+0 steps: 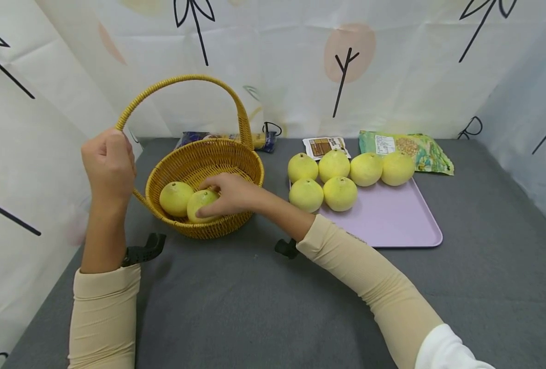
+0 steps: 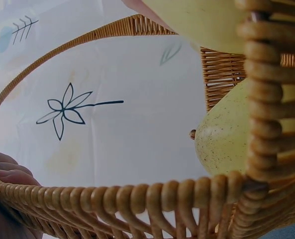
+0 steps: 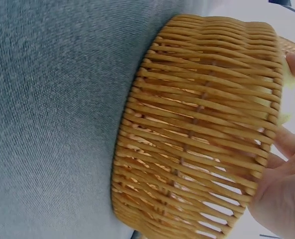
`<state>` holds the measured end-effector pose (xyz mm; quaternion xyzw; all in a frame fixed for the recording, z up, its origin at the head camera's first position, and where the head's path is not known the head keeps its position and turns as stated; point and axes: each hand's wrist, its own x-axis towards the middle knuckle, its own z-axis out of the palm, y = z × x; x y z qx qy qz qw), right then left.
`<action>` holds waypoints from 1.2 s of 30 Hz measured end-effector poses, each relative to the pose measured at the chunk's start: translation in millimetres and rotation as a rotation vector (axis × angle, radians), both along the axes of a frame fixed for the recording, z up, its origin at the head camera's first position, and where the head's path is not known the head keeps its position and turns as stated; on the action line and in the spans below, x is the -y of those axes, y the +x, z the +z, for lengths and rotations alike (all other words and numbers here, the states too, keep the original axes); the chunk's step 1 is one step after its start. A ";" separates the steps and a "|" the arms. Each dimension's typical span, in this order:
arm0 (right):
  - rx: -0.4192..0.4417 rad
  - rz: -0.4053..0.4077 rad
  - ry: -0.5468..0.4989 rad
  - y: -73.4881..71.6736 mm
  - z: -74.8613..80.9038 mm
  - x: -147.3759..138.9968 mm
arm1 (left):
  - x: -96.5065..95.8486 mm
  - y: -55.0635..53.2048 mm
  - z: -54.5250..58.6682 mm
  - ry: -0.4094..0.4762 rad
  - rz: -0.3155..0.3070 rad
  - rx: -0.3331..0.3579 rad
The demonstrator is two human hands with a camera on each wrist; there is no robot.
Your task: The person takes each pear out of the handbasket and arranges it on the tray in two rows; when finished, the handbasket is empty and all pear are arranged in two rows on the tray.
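A yellow wicker basket (image 1: 217,146) with a tall arched handle (image 1: 185,79) stands at the left of the table. My left hand (image 1: 109,161) grips the left side of that handle; in the left wrist view some of its fingers (image 2: 8,167) show at the edge. Inside the basket sit two round, speckled yellow-green pears. One pear (image 1: 176,199) lies against the left wall. My right hand (image 1: 231,195) reaches over the rim and holds the other pear (image 1: 201,204) between thumb and fingers. In the right wrist view the basket wall (image 3: 202,124) partly hides this pear.
Several pears (image 1: 339,193) sit on and along the left and back edges of a lilac tray (image 1: 397,223) on the right. Behind it lie a green bag (image 1: 429,154) and a small white-and-brown packet (image 1: 326,147). A blue-and-yellow packet (image 1: 266,142) lies behind the basket.
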<state>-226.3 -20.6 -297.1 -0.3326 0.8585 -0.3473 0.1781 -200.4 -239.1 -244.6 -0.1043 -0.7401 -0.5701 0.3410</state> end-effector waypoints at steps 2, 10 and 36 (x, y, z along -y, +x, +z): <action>-0.004 -0.015 -0.012 0.8 2.2 -3.3 | 0.0 0.1 0.0 -0.017 0.012 0.003; 0.000 -0.078 -0.044 3.7 13.9 -20.4 | 0.3 -0.2 -0.4 -0.046 0.035 0.006; -0.019 -0.159 -0.232 14.0 32.6 -76.8 | -0.7 -0.2 -0.6 0.003 -0.007 -0.015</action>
